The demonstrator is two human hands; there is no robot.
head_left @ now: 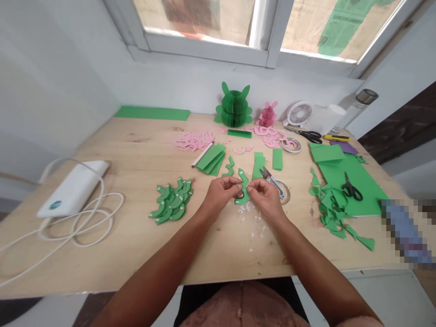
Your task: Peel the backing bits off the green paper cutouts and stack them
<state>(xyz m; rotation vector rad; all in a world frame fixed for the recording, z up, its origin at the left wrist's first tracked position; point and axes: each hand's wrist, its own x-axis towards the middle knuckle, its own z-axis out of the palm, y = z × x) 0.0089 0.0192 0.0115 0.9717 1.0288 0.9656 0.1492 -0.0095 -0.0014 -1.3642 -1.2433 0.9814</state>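
Note:
Both my hands meet over the middle of the wooden table point(136, 254). My left hand point(220, 193) and my right hand point(265, 195) each pinch a curved green paper cut-out point(244, 190) held between them. Small white paper bits point(250, 213) lie on the table just below my hands. A pile of similar green curved cut-outs point(173, 201) rests to the left of my left hand. A small pair of scissors point(272, 178) lies just beyond my right hand.
A white power bank point(73, 187) with a coiled white cable lies at left. Green sheets and scraps with black scissors point(351, 187) lie at right. Farther back are pink cut-outs point(195, 141), a tape roll point(290, 144), green point(234, 106) and pink honeycomb paper figures, a small fan point(299, 112).

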